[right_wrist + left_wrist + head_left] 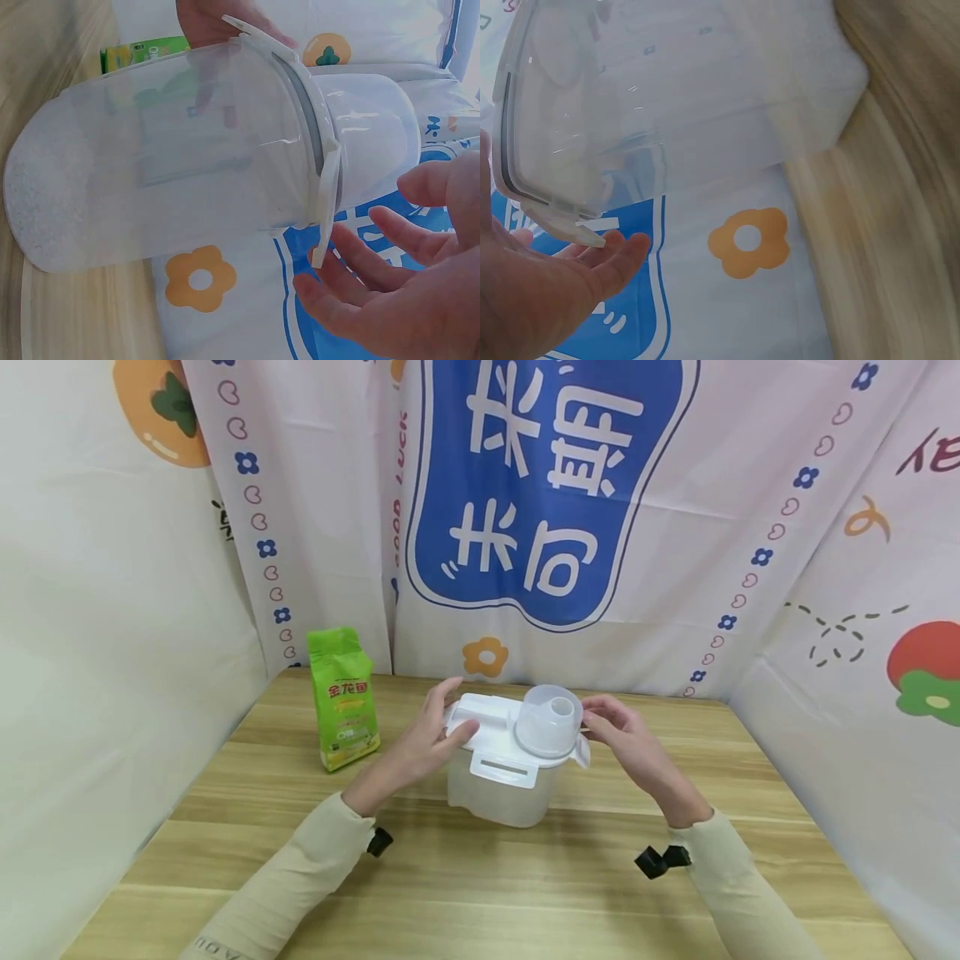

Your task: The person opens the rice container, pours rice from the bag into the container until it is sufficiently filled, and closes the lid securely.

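A translucent plastic container (498,785) with a white clip-on lid (487,727) stands at the table's middle. A clear round cup (551,720) sits on the lid's right part. My left hand (442,727) rests with straight fingers on the lid's left edge; in the left wrist view its palm (547,292) lies just under the lid's clip, beside the container (682,97). My right hand (611,722) hovers at the lid's right side. Its relaxed fingers (375,277) are spread close to the white side latch (326,202) of the container (172,165), holding nothing.
A green food bag (343,697) stands upright to the left of the container, also seen as the green bag (142,52) behind it. The wooden table (480,893) is enclosed by printed cloth walls (540,493) at the back and both sides.
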Action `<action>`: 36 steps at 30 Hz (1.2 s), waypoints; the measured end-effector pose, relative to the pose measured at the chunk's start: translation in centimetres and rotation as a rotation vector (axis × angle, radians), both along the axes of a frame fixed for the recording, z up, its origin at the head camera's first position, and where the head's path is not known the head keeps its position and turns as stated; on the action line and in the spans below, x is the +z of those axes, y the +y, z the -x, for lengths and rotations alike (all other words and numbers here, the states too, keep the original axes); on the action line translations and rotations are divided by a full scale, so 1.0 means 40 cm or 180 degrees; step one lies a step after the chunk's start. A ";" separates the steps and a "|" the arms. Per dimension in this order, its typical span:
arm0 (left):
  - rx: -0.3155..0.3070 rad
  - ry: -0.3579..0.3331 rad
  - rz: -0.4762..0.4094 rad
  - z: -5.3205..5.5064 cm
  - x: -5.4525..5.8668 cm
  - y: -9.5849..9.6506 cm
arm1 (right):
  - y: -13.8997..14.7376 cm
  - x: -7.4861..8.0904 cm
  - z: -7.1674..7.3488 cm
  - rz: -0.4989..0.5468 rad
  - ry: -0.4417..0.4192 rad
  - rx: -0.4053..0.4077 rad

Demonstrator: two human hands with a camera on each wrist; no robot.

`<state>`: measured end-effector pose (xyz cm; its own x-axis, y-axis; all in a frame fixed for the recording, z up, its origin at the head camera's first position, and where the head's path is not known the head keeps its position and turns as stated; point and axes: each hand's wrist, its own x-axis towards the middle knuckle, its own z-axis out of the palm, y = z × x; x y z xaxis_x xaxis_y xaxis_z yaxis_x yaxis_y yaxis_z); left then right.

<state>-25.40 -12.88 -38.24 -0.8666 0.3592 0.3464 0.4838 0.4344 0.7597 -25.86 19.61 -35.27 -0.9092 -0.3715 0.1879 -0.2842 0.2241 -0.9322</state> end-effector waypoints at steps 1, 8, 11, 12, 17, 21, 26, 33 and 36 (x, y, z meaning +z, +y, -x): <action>-0.0026 -0.0043 -0.0040 -0.001 -0.004 -0.002 | 0.001 0.003 -0.002 0.0012 0.0019 0.0003; -0.0037 -0.0121 -0.0100 -0.007 -0.023 -0.015 | -0.003 0.020 -0.014 -0.0048 0.0123 -0.0015; -0.0100 -0.0154 -0.0141 -0.009 -0.029 -0.017 | -0.014 0.029 -0.023 -0.0147 0.0220 -0.0043; -0.0126 -0.0161 -0.0162 -0.010 -0.031 -0.017 | -0.018 0.032 -0.027 -0.0174 0.0261 -0.0045; -0.0202 -0.0190 -0.0260 -0.010 -0.044 -0.018 | -0.038 0.038 -0.037 -0.0265 0.0523 -0.0010; -0.0231 -0.0252 -0.0332 -0.009 -0.056 -0.019 | -0.052 0.032 -0.040 -0.0280 0.0721 0.0123; -0.0333 -0.0390 -0.0416 -0.010 -0.072 -0.019 | -0.069 0.016 -0.045 -0.0622 0.1185 0.0112; -0.0541 -0.0466 -0.0591 -0.006 -0.091 -0.021 | -0.093 -0.009 -0.043 -0.0791 0.1766 -0.0066; -0.0490 -0.0595 -0.0619 -0.004 -0.096 -0.026 | -0.098 -0.015 -0.041 -0.0760 0.1857 -0.0132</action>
